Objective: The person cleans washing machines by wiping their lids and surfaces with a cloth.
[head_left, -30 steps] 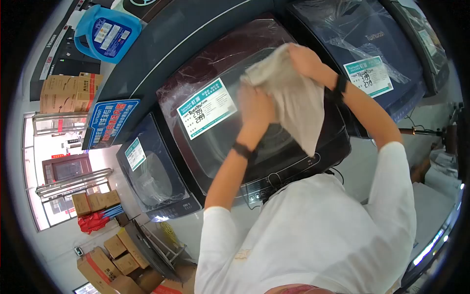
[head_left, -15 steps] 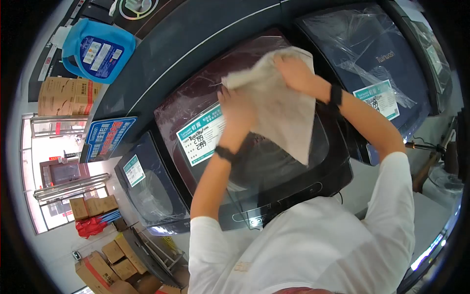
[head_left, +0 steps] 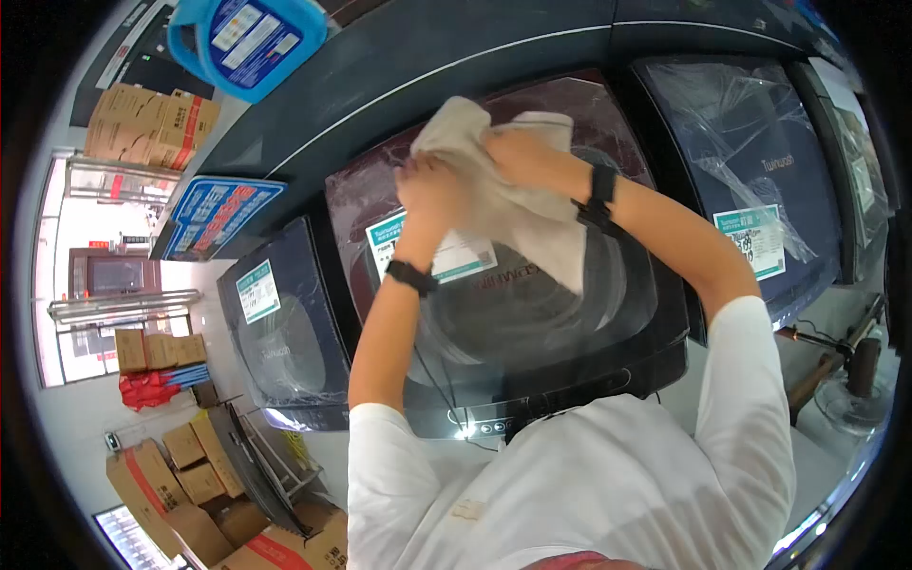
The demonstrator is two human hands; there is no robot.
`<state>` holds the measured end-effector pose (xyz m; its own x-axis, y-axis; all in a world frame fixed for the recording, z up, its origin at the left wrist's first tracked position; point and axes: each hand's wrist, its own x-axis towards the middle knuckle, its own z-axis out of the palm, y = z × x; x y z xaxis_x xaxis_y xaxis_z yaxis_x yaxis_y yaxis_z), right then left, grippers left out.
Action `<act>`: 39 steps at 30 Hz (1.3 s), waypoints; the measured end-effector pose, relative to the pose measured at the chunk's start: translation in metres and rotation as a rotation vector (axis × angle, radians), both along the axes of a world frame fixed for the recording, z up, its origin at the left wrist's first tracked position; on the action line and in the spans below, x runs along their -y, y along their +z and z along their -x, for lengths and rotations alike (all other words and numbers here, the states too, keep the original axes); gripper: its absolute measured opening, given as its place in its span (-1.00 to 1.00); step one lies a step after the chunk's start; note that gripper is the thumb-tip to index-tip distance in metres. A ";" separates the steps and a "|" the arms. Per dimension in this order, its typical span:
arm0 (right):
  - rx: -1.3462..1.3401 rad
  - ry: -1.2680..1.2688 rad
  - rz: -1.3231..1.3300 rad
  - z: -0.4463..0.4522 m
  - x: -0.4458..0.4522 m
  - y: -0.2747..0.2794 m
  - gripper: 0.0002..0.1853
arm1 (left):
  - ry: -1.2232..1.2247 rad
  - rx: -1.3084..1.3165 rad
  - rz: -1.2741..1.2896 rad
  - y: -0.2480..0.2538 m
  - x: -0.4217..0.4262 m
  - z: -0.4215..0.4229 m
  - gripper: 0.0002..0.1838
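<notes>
A beige cloth (head_left: 532, 223) lies partly bunched over the dark maroon lid (head_left: 608, 123) of a top-loading washing machine, one corner hanging toward me. My right hand (head_left: 527, 157) grips the cloth near its upper edge, its fingers hidden in the folds. At the cloth's left edge, my left hand (head_left: 432, 195) has its fingers curled on the fabric; motion blurs its back. Under my left forearm and the cloth, a white and teal price card (head_left: 465, 264) rests on the lid, partly covered. Both wrists carry dark bands.
Dark blue washing machines stand to the left (head_left: 285, 351) and right (head_left: 760, 152), with price cards and clear plastic film. A blue detergent jug (head_left: 252, 43) sits at upper left beside cardboard boxes (head_left: 147, 123). A blue sign (head_left: 218, 217) leans nearby. More cartons (head_left: 185, 484) fill the lower left.
My right hand has moved left, closer to my left hand, and the cloth has gone from spread out to bunched. The camera view has shifted, and more of the lid's round window shows.
</notes>
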<state>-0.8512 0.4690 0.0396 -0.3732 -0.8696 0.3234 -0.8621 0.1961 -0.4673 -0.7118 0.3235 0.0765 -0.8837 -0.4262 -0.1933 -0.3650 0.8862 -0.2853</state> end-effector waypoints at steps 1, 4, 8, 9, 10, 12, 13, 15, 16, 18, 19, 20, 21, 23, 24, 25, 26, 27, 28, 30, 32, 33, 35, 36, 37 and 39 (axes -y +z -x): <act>-0.001 0.023 0.014 -0.001 0.023 -0.006 -0.78 | 0.065 0.124 0.003 0.014 0.011 -0.001 -0.22; -0.001 -0.015 0.064 -0.027 0.093 -0.017 -0.79 | 0.312 -0.038 -0.129 -0.003 0.065 -0.032 -0.22; 0.046 0.012 0.067 -0.085 0.131 -0.014 -0.81 | 0.447 -0.169 -0.065 -0.025 0.085 -0.101 -0.22; 0.054 0.104 0.050 -0.095 0.135 -0.011 -0.81 | 0.460 -0.165 -0.056 -0.025 0.086 -0.114 -0.24; 0.039 0.175 -0.005 -0.112 0.132 0.000 -0.82 | 0.473 -0.163 -0.051 -0.028 0.085 -0.127 -0.26; 0.003 0.321 -0.121 -0.162 0.110 0.014 -0.83 | 0.436 -0.155 0.014 -0.042 0.072 -0.160 -0.29; 0.039 0.392 -0.088 -0.186 0.102 0.006 -0.81 | 0.416 -0.152 0.048 -0.045 0.061 -0.179 -0.31; 0.115 0.526 -0.017 -0.232 0.078 -0.023 -0.77 | 0.325 -0.087 0.121 -0.042 0.021 -0.228 -0.29; 0.156 0.574 -0.050 -0.247 0.046 -0.003 -0.74 | 0.327 -0.152 0.096 -0.050 0.001 -0.255 -0.25; -0.005 0.641 -0.033 -0.266 0.009 -0.015 -0.72 | 0.340 -0.269 0.057 -0.060 -0.049 -0.304 -0.20; 0.108 0.610 -0.224 -0.271 -0.015 0.012 -0.74 | 0.352 -0.319 0.042 -0.063 -0.075 -0.324 -0.21; 0.089 0.628 -0.244 -0.266 -0.031 0.019 -0.76 | 0.362 -0.348 0.016 -0.067 -0.098 -0.340 -0.21; 0.072 0.646 -0.268 -0.263 -0.045 0.019 -0.76 | 0.372 -0.375 -0.014 -0.070 -0.112 -0.349 -0.22; 0.074 0.529 -0.251 -0.248 -0.039 0.007 -0.77 | 0.360 -0.419 -0.110 -0.054 -0.118 -0.354 -0.22; 0.073 0.478 -0.246 -0.239 -0.029 0.001 -0.78 | 0.332 -0.440 -0.106 -0.060 -0.107 -0.354 -0.21; 0.022 0.409 -0.234 -0.230 -0.012 -0.005 -0.80 | 0.302 -0.460 -0.099 -0.062 -0.097 -0.351 -0.20; -0.028 0.339 -0.219 -0.229 0.003 -0.008 -0.81 | 0.335 -0.435 -0.132 -0.057 -0.089 -0.342 -0.19; -0.051 0.312 -0.221 -0.237 0.009 -0.007 -0.82 | 0.346 -0.453 -0.124 -0.059 -0.079 -0.334 -0.19; -0.076 0.284 -0.220 -0.244 0.015 -0.004 -0.82 | 0.354 -0.471 -0.113 -0.064 -0.070 -0.325 -0.19; -0.129 0.267 -0.241 -0.258 0.015 -0.001 -0.80 | 0.361 -0.488 -0.120 -0.064 -0.060 -0.321 -0.23; -0.099 0.336 -0.087 -0.275 0.000 -0.004 -0.76 | 0.362 -0.485 -0.168 -0.063 -0.062 -0.324 -0.30; -0.083 0.372 -0.017 -0.285 -0.012 -0.007 -0.73 | 0.329 -0.493 -0.146 -0.062 -0.072 -0.331 -0.31; -0.080 0.370 -0.204 -0.308 -0.045 -0.006 -0.72 | 0.261 -0.507 -0.093 -0.059 -0.101 -0.354 -0.33; -0.070 0.359 -0.287 -0.319 -0.061 -0.005 -0.70 | 0.240 -0.513 -0.121 -0.060 -0.114 -0.367 -0.33; -0.058 0.370 -0.261 -0.328 -0.079 -0.006 -0.71 | 0.211 -0.515 -0.146 -0.061 -0.128 -0.381 -0.32; -0.026 0.379 -0.212 -0.337 -0.119 -0.013 -0.72 | 0.159 -0.505 -0.184 -0.060 -0.144 -0.398 -0.29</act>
